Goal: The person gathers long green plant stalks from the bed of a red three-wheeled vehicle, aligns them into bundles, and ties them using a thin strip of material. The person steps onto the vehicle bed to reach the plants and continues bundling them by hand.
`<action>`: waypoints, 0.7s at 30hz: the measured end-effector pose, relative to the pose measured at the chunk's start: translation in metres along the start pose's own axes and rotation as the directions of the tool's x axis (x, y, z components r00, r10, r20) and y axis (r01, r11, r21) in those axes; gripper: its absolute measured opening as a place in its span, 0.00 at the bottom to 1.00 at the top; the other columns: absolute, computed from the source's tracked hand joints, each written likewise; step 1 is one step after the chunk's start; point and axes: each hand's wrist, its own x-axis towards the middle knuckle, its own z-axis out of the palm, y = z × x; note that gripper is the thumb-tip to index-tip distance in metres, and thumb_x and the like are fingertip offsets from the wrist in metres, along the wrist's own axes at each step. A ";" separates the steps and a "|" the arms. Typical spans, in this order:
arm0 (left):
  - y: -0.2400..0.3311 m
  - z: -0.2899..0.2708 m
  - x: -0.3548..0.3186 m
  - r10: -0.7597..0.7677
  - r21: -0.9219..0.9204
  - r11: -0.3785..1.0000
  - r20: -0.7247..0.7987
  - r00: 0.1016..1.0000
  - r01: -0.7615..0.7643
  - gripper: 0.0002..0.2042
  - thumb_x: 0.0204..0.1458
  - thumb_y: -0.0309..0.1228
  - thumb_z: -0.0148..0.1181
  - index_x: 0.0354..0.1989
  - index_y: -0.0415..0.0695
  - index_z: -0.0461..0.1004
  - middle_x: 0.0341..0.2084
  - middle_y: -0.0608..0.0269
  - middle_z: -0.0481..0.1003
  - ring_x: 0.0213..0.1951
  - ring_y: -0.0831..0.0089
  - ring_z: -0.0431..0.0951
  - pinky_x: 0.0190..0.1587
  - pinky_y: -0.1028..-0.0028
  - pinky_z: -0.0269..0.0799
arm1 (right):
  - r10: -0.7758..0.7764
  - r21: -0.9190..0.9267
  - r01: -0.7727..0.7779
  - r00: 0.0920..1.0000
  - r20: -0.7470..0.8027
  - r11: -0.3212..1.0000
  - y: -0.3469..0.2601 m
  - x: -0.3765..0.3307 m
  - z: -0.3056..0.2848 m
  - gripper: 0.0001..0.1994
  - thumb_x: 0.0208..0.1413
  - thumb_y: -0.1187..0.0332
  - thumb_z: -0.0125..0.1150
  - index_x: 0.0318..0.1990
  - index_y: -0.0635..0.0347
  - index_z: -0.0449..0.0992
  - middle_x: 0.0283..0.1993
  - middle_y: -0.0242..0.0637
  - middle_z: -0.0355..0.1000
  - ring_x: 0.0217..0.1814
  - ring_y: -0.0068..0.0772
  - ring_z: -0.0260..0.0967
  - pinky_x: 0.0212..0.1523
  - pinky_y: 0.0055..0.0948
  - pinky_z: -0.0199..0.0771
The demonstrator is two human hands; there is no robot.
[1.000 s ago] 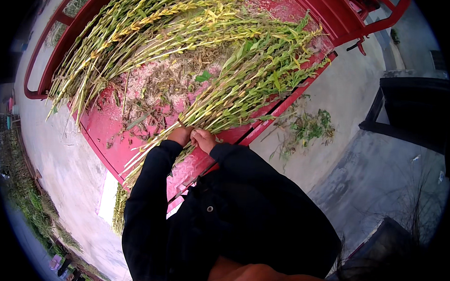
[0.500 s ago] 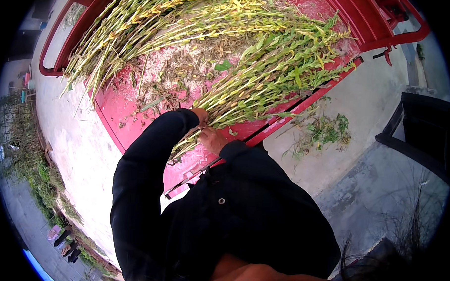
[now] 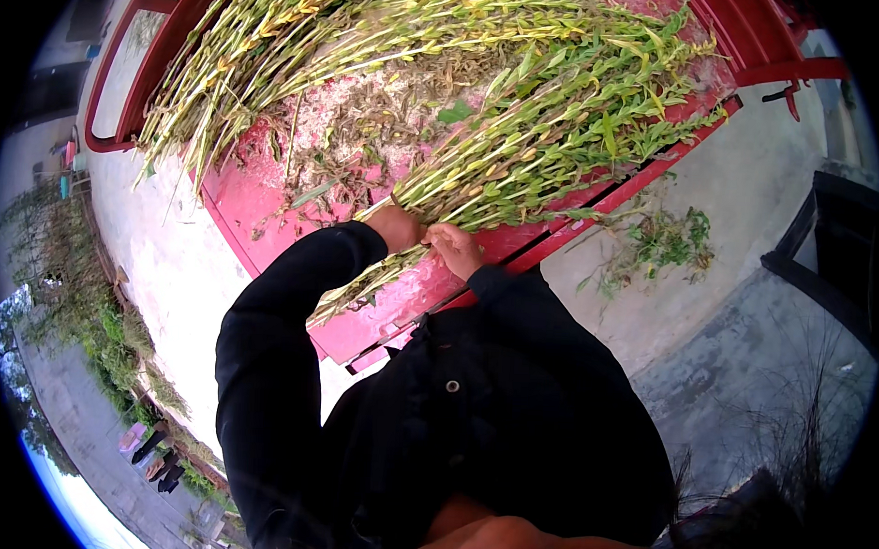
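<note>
A bundle of green, pod-bearing stalks [image 3: 531, 147], sesame by its look, lies slantwise across the red cart bed [image 3: 410, 298], leafy tops to the far right. My left hand [image 3: 395, 228] is closed over the bundle near its cut ends, which stick out below it. Right beside it, my right hand [image 3: 454, 249] is closed too, thumb and fingers pinched at the near edge of the stems. Whatever lies between those fingertips is too small to make out. Beyond is a larger heap of yellowing stalks [image 3: 273, 46].
Dry leaves and pale chaff [image 3: 348, 126] litter the bed between the two heaps. Red metal rails [image 3: 107, 89] rise at the left and far right. Loose green plants [image 3: 673, 239] lie on the concrete ground at the right, near a dark-framed opening [image 3: 837, 250].
My left hand has come around the top of the bundle and shows more fully. My right hand has shifted slightly up and right, staying beside it. The whole view has shifted a little.
</note>
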 end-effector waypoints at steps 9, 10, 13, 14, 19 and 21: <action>0.039 0.044 -0.016 -0.319 -0.201 0.946 -0.705 0.634 0.253 0.04 0.41 0.26 0.56 0.24 0.43 0.67 0.19 0.59 0.69 0.22 0.62 0.73 0.23 0.67 0.69 | 0.163 -0.103 -0.141 0.954 0.252 0.985 -0.003 0.031 0.007 0.23 0.51 0.81 0.40 0.57 0.60 0.61 0.20 0.40 0.70 0.15 0.25 0.66 0.15 0.25 0.67; 0.046 0.049 -0.015 -0.422 -0.339 0.906 -0.736 0.529 0.251 0.04 0.41 0.24 0.56 0.26 0.42 0.69 0.20 0.58 0.70 0.22 0.62 0.74 0.24 0.68 0.69 | 0.227 -0.130 -0.195 0.925 0.304 0.972 -0.004 0.038 0.004 0.24 0.50 0.81 0.40 0.57 0.60 0.60 0.20 0.40 0.70 0.15 0.25 0.66 0.15 0.25 0.67; 0.062 0.059 -0.006 -0.671 -0.643 0.740 -0.683 0.289 0.197 0.05 0.42 0.21 0.57 0.29 0.42 0.71 0.21 0.57 0.72 0.23 0.60 0.74 0.26 0.70 0.69 | 0.342 -0.115 -0.325 0.832 0.436 0.939 -0.011 0.053 -0.007 0.22 0.52 0.78 0.38 0.57 0.62 0.59 0.21 0.44 0.72 0.15 0.27 0.66 0.15 0.24 0.66; 0.066 0.061 -0.004 -0.737 -0.719 0.674 -0.637 0.224 0.171 0.05 0.43 0.21 0.58 0.30 0.42 0.72 0.21 0.56 0.72 0.24 0.60 0.74 0.26 0.70 0.69 | 0.380 -0.126 -0.366 0.797 0.469 0.922 -0.015 0.055 -0.008 0.22 0.52 0.78 0.38 0.57 0.63 0.59 0.21 0.44 0.72 0.15 0.27 0.66 0.16 0.24 0.66; 0.061 0.069 -0.012 -0.710 -0.701 0.697 -0.649 0.272 0.147 0.06 0.43 0.22 0.58 0.31 0.42 0.73 0.24 0.58 0.73 0.27 0.63 0.75 0.30 0.72 0.70 | 0.341 -0.301 -0.225 0.840 0.422 0.927 -0.024 0.049 -0.001 0.15 0.56 0.75 0.36 0.48 0.63 0.65 0.19 0.41 0.71 0.12 0.24 0.63 0.14 0.23 0.63; 0.056 0.070 -0.016 -0.639 -0.629 0.762 -0.695 0.330 0.152 0.06 0.44 0.21 0.59 0.31 0.42 0.72 0.25 0.60 0.74 0.26 0.66 0.76 0.29 0.73 0.70 | 0.355 -0.337 -0.220 0.836 0.418 0.916 -0.029 0.047 0.000 0.13 0.56 0.75 0.36 0.46 0.62 0.66 0.17 0.39 0.70 0.12 0.23 0.63 0.13 0.23 0.63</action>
